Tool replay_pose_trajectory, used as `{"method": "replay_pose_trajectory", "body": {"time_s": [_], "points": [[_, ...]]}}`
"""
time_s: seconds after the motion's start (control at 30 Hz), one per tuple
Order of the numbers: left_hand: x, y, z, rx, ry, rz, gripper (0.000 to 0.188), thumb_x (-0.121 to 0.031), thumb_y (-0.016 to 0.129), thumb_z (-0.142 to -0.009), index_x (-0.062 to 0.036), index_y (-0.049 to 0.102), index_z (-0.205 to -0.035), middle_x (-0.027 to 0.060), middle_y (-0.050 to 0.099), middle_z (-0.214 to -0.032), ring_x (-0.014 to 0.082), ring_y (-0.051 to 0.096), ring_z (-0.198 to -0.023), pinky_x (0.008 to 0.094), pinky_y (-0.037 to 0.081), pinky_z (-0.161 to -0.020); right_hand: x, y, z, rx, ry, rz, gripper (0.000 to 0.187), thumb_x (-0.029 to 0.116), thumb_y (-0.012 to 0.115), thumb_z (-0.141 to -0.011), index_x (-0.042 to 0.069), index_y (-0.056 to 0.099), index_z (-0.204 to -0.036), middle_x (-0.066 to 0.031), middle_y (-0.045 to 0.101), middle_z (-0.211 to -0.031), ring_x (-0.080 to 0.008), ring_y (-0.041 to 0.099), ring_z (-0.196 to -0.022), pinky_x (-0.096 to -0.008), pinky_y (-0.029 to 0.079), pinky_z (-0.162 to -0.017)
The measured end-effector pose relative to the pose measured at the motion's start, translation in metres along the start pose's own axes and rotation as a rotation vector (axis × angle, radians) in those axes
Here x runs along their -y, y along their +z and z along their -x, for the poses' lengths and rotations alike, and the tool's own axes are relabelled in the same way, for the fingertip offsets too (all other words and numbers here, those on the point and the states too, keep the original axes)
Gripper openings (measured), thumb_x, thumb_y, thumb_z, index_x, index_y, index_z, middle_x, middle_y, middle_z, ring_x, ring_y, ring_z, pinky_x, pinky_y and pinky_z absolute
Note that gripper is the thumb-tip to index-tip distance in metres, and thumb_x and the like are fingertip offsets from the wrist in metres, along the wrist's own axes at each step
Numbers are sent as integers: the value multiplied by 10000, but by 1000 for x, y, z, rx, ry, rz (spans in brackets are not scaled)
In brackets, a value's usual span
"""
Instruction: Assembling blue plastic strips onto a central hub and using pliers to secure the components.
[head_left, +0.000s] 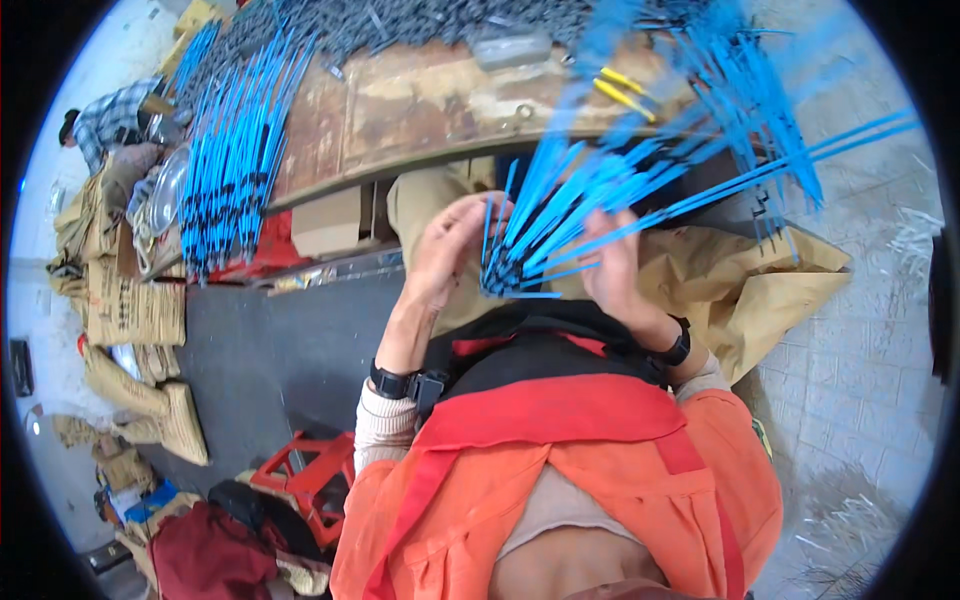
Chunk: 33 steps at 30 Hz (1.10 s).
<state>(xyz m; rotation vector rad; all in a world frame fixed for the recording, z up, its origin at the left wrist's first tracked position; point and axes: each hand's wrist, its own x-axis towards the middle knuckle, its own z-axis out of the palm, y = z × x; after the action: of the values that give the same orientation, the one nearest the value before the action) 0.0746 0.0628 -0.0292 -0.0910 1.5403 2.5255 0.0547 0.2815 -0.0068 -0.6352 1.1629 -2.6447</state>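
In front of my waist is a fanned bundle of thin blue rods (570, 205), their black jointed ends gathered near my lap and the far ends blurred by motion. My left hand (455, 245) is closed at the left side of the bundle, beside the black ends; its fingertips are partly hidden by rods. On the right side, my right hand (615, 265) grips the rods lower down, its fingers partly covered. A few rods stick out to the right, away from the rest.
Along the worn wooden table (400, 105) lie a pile of small grey pieces (380, 22), a clear plastic box (512, 50) and yellow-handled pliers (622, 98). More blue rods (235, 150) hang over its left edge. A brown paper sack (725, 295) is at right, a red stool (305, 475) at lower left.
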Motion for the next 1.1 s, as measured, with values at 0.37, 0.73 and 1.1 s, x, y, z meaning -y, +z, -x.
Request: {"method": "replay_pose_trajectory", "body": {"time_s": [0.37, 0.73, 1.1], "points": [[-30, -61, 47, 255, 51, -253, 323, -213, 773, -754, -61, 522, -889, -26, 498, -861, 92, 491, -813, 239, 402, -706, -48, 70, 2, 119, 476, 261, 249, 109, 659, -955, -1, 577, -1163, -15, 573, -981, -65, 566, -884, -238, 486, -772], [-15, -64, 57, 115, 19, -221, 224, -218, 680, -904, -38, 562, -966, 43, 583, -940, 139, 576, -872, 276, 484, -775, -54, 57, -3, 218, 529, 294, 291, 162, 629, -983, 22, 495, -1201, -26, 550, -1007, -77, 554, -924, -254, 482, -790], [-9, -38, 58, 27, -180, 124, 528, -369, 685, -917, 7, 541, -1258, 81, 640, -1097, 186, 650, -1008, 339, 536, -863, -35, 13, -22, 352, 605, 205, 264, 205, 586, -1004, -1, 588, -1169, -68, 681, -1005, -135, 652, -918, -280, 521, -821]]}}
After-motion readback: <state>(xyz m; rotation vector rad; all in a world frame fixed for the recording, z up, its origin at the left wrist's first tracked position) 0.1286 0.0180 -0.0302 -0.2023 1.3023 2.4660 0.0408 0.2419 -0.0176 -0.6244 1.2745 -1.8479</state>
